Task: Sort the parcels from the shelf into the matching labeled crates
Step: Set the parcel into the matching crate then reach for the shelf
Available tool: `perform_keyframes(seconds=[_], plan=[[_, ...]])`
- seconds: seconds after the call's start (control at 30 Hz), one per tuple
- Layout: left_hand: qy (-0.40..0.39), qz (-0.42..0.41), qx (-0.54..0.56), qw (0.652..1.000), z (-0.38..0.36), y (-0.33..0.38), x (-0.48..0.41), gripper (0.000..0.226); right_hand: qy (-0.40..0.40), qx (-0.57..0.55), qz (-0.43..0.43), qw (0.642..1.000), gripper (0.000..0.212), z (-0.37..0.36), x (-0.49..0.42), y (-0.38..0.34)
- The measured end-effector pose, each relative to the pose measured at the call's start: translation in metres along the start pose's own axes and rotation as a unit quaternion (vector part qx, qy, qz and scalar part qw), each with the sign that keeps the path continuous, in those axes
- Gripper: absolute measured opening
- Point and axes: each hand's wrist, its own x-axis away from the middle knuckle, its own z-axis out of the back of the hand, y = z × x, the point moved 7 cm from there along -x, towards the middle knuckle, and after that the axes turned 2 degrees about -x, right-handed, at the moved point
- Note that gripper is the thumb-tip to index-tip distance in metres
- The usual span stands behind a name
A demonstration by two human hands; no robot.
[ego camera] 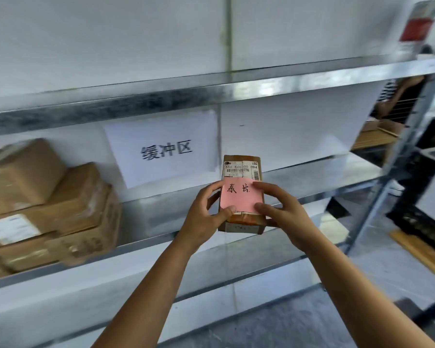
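Before us the metal shelf (312, 179) carries a stack of cardboard boxes (48, 204) at its left end, with a white sign (163, 149) at its back. Over the shelf's front edge, near the middle, we hold a small brown parcel (241, 222), its long axis running away from us, printed-label end farthest. Our left hand (204, 217) and right hand (284, 212) grip its sides, thumbs pressing a pink note (240, 197) on top.
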Motion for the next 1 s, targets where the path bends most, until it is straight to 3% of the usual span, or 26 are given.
perform_keyframes(seconds=[0.37, 0.5, 0.67, 1.0], plan=[[-0.221, -0.1, -0.073, 0.967, -0.249, 0.064, -0.056, 0.053, 0.195, 0.012, -0.006, 0.981, 0.044, 0.237, 0.074, -0.009], [-0.268, -0.146, -0.078, 0.949, -0.328, 0.082, -0.056, 0.044, 0.262, 0.019, -0.01, 0.965, 0.044, 0.31, 0.109, -0.006], [-0.291, -0.202, -0.12, 0.927, -0.404, 0.102, -0.059, 0.048, 0.353, 0.038, 0.006, 0.935, 0.044, 0.382, 0.165, -0.014], [-0.442, -0.286, -0.148, 0.837, -0.546, 0.15, -0.044, 0.053, 0.498, 0.053, 0.036, 0.865, 0.045, 0.494, 0.26, -0.059]])
